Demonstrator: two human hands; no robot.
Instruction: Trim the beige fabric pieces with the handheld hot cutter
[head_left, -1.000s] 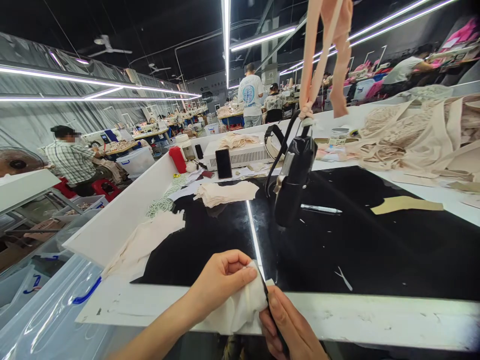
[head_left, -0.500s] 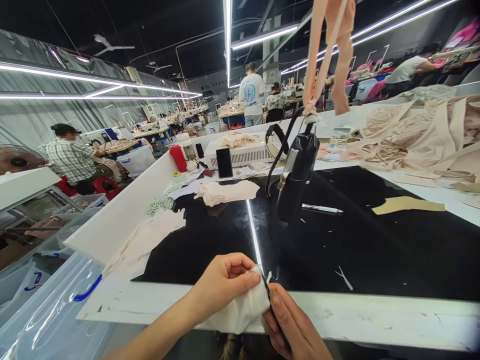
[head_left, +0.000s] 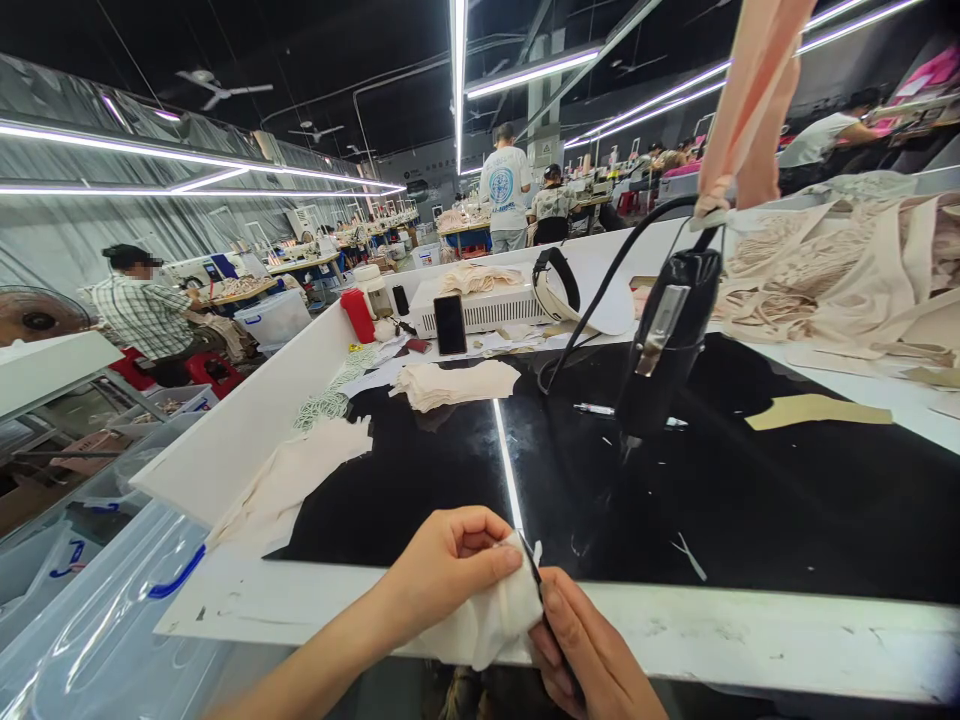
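Observation:
At the front edge of the table, my left hand (head_left: pixel 457 560) pinches a piece of white cloth (head_left: pixel 487 625) between thumb and fingers. My right hand (head_left: pixel 581 640) is wrapped round a slim dark tool (head_left: pixel 553 625), whose narrow tip lies against the cloth's right edge beside my left thumb. The tool's lower part is hidden by my right fingers, so its kind is hard to tell. The cloth hangs down below my left hand, over the table edge.
A black corded device (head_left: pixel 667 345) hangs from a pink strap (head_left: pixel 750 110) over the black mat (head_left: pixel 450 480). Cloth stacks (head_left: pixel 457 384), a pen (head_left: pixel 596 409), a yellow-green piece (head_left: pixel 817 409) and a phone (head_left: pixel 450 325) lie behind. Clear bins (head_left: pixel 97 620) stand left.
The hanging black device and its pink strap have swung to the right. My hands, the cloth and the dark tool have hardly moved.

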